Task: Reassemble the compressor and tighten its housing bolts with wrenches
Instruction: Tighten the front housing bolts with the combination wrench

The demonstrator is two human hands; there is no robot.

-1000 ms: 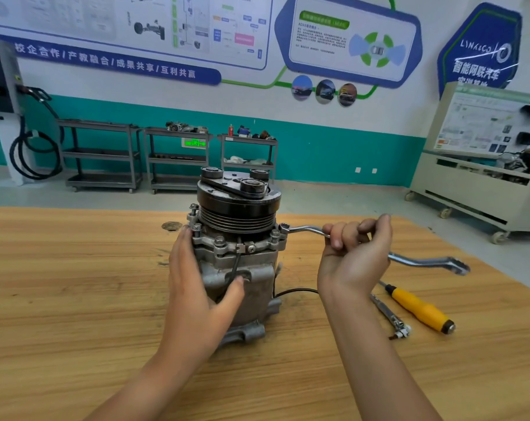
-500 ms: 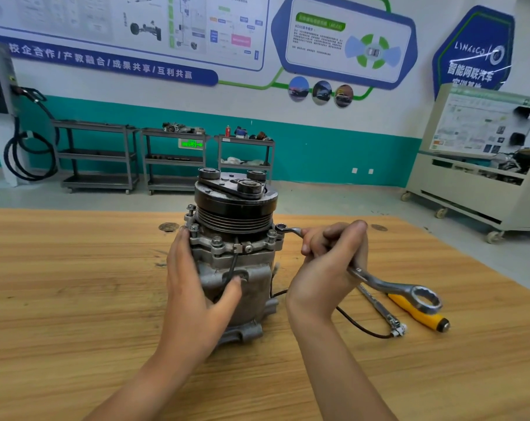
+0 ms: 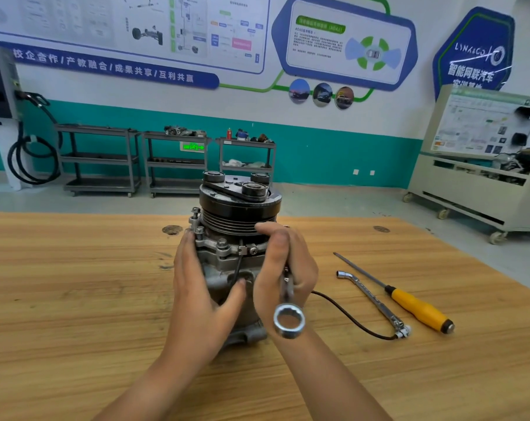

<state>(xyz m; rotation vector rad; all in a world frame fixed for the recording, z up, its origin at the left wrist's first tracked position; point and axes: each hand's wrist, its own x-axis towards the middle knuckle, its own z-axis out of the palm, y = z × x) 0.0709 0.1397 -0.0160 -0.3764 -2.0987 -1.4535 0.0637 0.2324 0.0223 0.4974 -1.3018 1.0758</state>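
Note:
The grey compressor [image 3: 227, 262] stands upright on the wooden table [image 3: 75, 299], with a black ribbed pulley [image 3: 239, 214] on top and several bolts around its housing flange. My left hand [image 3: 200, 287] presses against the housing's left front, fingers straight, thumb on the body. My right hand [image 3: 285, 268] grips a silver ring wrench [image 3: 289, 317] in front of the compressor's right side. The wrench's free ring end points toward me; its far end is hidden behind my fingers near the flange.
To the right on the table lie a second silver wrench [image 3: 370, 296], a yellow-handled screwdriver [image 3: 415, 308] and a black cable [image 3: 348, 317] running from the compressor. Metal shelf carts [image 3: 172, 162] and a white equipment cart [image 3: 476, 177] stand on the floor beyond the table.
My right hand swung the wrench handle from pointing right to pointing toward me, moving in close against the compressor. My left hand stayed on the housing.

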